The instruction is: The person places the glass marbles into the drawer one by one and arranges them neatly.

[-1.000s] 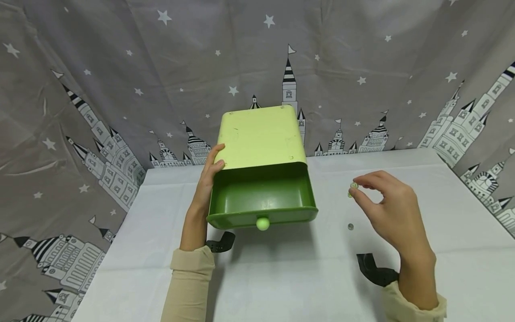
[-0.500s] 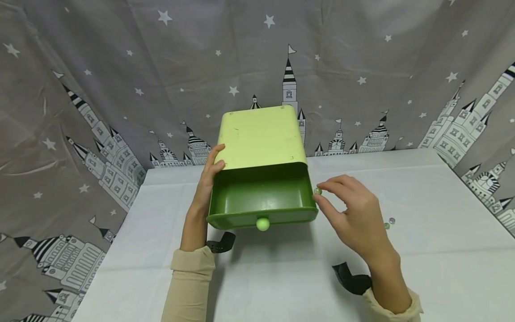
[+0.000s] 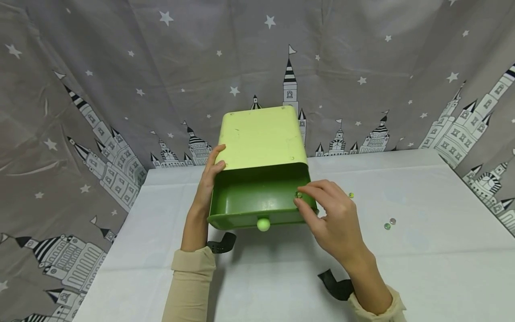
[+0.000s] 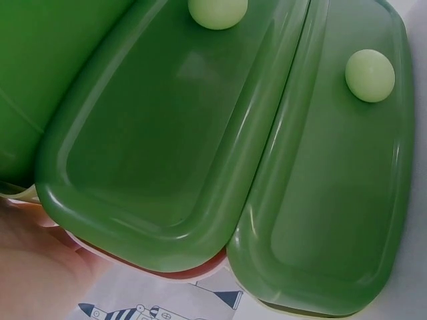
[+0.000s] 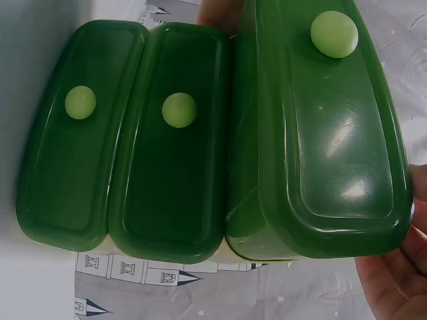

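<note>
A small mini chest of drawers with a pale yellow-green case [image 3: 261, 138] stands near the back of the table, its green top drawer [image 3: 245, 197] pulled out. My left hand [image 3: 205, 188] rests along the case's left side, thumb and fingertips at the top edge. My right hand [image 3: 334, 219] pinches a small greenish glass marble [image 3: 298, 195] between thumb and index finger, over the drawer's right end. In the right wrist view, fingers [image 5: 393, 280] show at the drawer front's corner; the marble is hidden there. Two lower drawers [image 5: 177, 187] are shut, each with a round light-green knob.
Three more marbles lie on the white table to the right: a yellow-green one [image 3: 351, 195], a green one [image 3: 387, 226] and a clear one [image 3: 393, 221]. A grey curtain [image 3: 362, 53] printed with castles and stars hangs behind.
My right hand has moved left with the marble, from above the table to over the drawer, uncovering the marbles lying behind it. My left hand stays on the case.
</note>
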`<state>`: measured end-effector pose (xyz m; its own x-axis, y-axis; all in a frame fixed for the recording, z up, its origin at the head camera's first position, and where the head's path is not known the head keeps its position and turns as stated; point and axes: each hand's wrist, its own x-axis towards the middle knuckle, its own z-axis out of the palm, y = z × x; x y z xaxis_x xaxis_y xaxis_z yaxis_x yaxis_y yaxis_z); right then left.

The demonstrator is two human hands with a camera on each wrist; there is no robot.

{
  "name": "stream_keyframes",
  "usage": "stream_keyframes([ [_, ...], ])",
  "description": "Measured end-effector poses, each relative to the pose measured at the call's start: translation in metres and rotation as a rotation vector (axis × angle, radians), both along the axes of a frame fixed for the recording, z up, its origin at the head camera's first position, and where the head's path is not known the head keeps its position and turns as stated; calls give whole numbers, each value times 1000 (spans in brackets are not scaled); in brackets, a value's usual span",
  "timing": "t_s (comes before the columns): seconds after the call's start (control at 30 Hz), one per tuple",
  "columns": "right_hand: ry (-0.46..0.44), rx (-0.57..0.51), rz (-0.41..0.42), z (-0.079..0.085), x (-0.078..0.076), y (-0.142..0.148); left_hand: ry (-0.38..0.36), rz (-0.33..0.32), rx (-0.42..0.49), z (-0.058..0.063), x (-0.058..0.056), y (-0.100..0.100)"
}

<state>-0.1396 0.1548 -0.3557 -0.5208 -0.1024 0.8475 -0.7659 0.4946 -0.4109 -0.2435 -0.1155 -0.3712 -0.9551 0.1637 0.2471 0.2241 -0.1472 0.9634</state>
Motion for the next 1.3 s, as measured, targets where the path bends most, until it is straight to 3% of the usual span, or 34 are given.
stream_keyframes([
  [0.43, -30, -1, -8, 0, 1, 0, -4, -1, 12, 0, 0, 0],
  [0.9, 13, 14, -34, 0, -2, 3, -1, -8, 23, -1, 0, 0],
  [1.3, -51, 21, -20, 1, 0, 4, 5, -7, 15, -1, -1, 0],
])
